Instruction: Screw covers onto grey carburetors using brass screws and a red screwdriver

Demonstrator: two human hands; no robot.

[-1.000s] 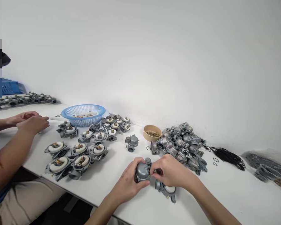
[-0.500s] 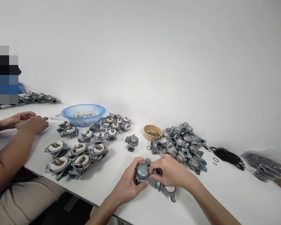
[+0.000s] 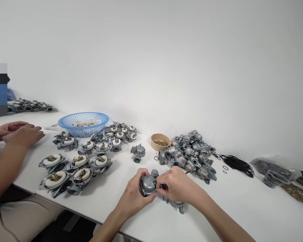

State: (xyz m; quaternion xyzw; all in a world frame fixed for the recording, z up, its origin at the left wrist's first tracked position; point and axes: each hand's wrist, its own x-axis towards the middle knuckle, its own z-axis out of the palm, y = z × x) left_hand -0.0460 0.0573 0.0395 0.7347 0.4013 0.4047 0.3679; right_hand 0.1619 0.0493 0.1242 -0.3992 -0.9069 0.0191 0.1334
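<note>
Item: cast-metal carburetor body point(image 3: 148, 183), dull grey, domed bowl side up, held just above the tabletop point(image 3: 242, 208) close to its near edge. Your left hand point(image 3: 133, 198) wraps it from below and behind, fingers closed around the housing; your right hand point(image 3: 178, 185) is closed at its right side, fingertips pinched on a small black part point(image 3: 163, 186) against the casting. Judged dense and rigid, with slick rounded faces and sharp flanges: grip the flat mounting ears rather than the dome. A second casting point(image 3: 175, 203) lies under your right wrist. Toward the far edge: a heap of bare grey bodies point(image 3: 192, 155), a tan bowl of brass pieces point(image 3: 160, 142), loose black O-rings point(image 3: 236, 163). Toward the left edge: white-topped assemblies point(image 3: 75, 166), a blue mesh basket point(image 3: 83, 123), and another person's hands point(image 3: 20, 132).
</note>
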